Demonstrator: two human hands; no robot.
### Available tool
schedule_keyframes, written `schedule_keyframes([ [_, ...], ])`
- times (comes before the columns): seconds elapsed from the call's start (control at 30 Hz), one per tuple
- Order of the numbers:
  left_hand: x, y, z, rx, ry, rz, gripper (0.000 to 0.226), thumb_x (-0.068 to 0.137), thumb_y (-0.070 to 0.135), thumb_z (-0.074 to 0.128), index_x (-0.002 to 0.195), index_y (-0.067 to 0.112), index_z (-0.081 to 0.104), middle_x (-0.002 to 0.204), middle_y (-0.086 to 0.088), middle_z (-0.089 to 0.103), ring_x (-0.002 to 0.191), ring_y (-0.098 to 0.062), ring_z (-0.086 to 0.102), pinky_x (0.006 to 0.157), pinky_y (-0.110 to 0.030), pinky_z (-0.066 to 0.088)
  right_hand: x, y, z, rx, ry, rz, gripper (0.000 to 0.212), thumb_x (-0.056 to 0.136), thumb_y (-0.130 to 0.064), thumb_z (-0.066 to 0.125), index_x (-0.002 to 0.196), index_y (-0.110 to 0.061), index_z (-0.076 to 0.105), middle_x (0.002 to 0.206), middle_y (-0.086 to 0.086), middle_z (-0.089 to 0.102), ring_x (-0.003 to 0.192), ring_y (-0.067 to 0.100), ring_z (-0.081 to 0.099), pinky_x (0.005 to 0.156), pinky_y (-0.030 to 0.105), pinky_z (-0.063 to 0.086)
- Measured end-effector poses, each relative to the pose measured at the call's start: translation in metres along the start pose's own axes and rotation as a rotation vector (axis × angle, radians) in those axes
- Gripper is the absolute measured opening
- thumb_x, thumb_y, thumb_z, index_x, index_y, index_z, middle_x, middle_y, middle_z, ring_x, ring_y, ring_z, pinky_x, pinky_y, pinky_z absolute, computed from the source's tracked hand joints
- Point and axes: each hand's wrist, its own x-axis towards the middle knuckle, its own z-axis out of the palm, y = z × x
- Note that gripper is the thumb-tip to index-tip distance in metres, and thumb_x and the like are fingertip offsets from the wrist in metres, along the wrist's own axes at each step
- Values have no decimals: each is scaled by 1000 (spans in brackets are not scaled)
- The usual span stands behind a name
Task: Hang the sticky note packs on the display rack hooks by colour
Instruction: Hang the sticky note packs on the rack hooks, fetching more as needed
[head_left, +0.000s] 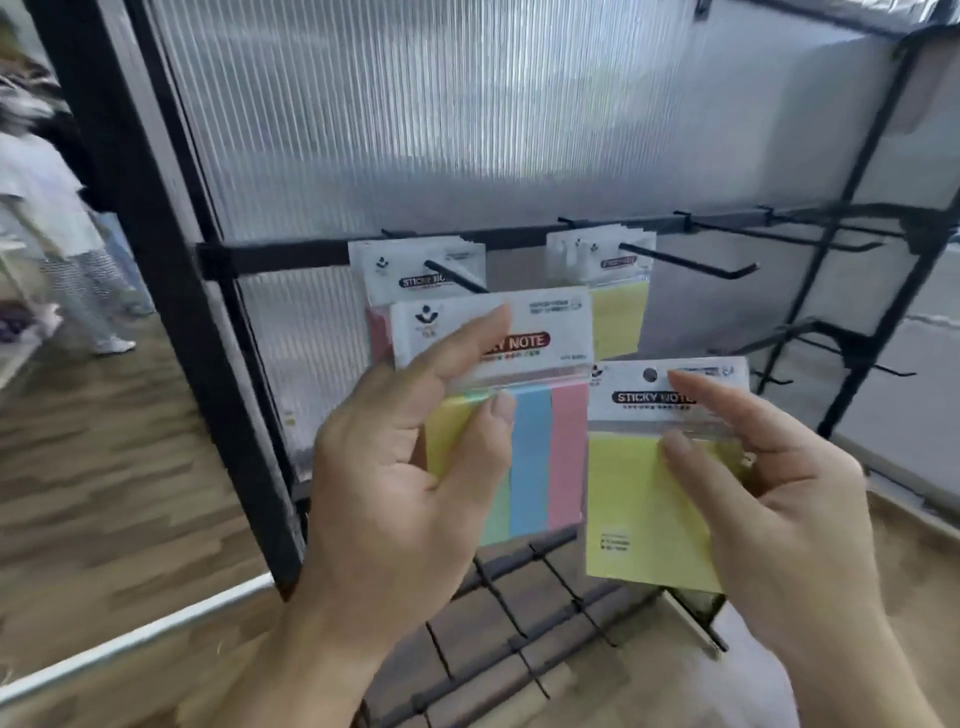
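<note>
My left hand (415, 467) pinches a multicolour sticky note pack (540, 441) with yellow, green, blue and pink strips, held up just below the left hook (457, 278). My right hand (769, 493) pinches a yellow sticky note pack (639, 509) lower and to the right. Several multicolour packs (415, 270) hang on the left hook of the black rack bar (291, 257). Yellow packs (618, 306) hang on the neighbouring hook (691, 265), whose front half is bare.
More bare hooks (831, 241) stick out along the bar to the right, with another row (857, 358) below. A black frame post (156, 270) stands left of the ribbed panel. A wire grid shelf (519, 613) lies under my hands. A person (62, 208) stands at far left.
</note>
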Motion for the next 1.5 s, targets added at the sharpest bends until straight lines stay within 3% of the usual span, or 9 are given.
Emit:
schedule_keyframes([
  [0.17, 5, 8, 23, 185, 95, -46, 36, 90, 33, 56, 126, 38, 59, 82, 12, 62, 81, -8, 58, 75, -10, 45, 45, 16, -10, 50, -111, -135, 32, 80, -18, 64, 105, -39, 66, 75, -25, 68, 52, 1, 54, 48, 11, 42],
  [0.3, 3, 17, 38, 309, 194, -101, 39, 90, 35, 55, 129, 39, 57, 97, 21, 63, 93, 6, 60, 81, -7, 44, 72, 25, -27, 92, -129, -226, 36, 81, -17, 63, 110, -39, 63, 94, -29, 69, 67, -5, 60, 58, 8, 45],
  [0.6, 0, 20, 54, 291, 288, -321, 46, 83, 43, 57, 129, 47, 55, 126, 12, 64, 119, -11, 60, 101, -48, 47, 118, 60, -55, 196, -136, -236, 45, 88, -16, 57, 127, -39, 51, 104, -27, 65, 98, -8, 60, 82, 8, 43],
  [0.8, 2, 17, 65, 268, 300, -378, 48, 85, 32, 60, 132, 43, 53, 131, 13, 61, 123, -7, 56, 105, -44, 45, 130, 70, -52, 266, -245, -222, 46, 88, -14, 53, 128, -36, 53, 95, -10, 61, 78, -8, 54, 71, 5, 42],
  [0.97, 10, 5, 67, 256, 302, -386, 51, 84, 26, 58, 128, 50, 53, 117, 24, 66, 108, 0, 63, 91, -22, 52, 132, 82, -50, 336, -241, -160, 42, 85, -14, 54, 120, -37, 61, 94, -9, 61, 81, -4, 54, 71, 8, 42],
  [1.13, 19, -17, 73, 281, 338, -407, 57, 83, 30, 57, 130, 59, 47, 117, 17, 66, 102, -6, 64, 92, -34, 52, 142, 95, -38, 202, -275, -172, 45, 87, -18, 52, 130, -32, 56, 99, -9, 62, 78, -5, 54, 70, 3, 39],
  [1.27, 28, -30, 74, 467, 320, -393, 55, 88, 24, 59, 137, 45, 43, 124, 8, 52, 103, 21, 48, 82, 3, 36, 159, 106, -12, -11, -270, -253, 50, 92, -23, 48, 141, -29, 44, 108, -5, 50, 96, -18, 48, 79, -3, 33],
  [1.33, 31, -34, 74, 649, 293, -358, 56, 92, 15, 58, 143, 30, 43, 127, 7, 45, 104, 22, 38, 86, 8, 26, 166, 112, -1, -84, -234, -280, 48, 97, -20, 51, 141, -34, 37, 119, 0, 42, 100, -28, 37, 82, -8, 26],
  [1.5, 36, -46, 70, 867, 183, -447, 67, 91, 21, 58, 151, 29, 29, 155, 1, 19, 142, -9, 10, 117, -30, 16, 177, 113, 16, -226, -153, -319, 47, 96, -11, 55, 142, -17, 46, 138, 22, 36, 97, -12, 25, 77, -15, 12],
])
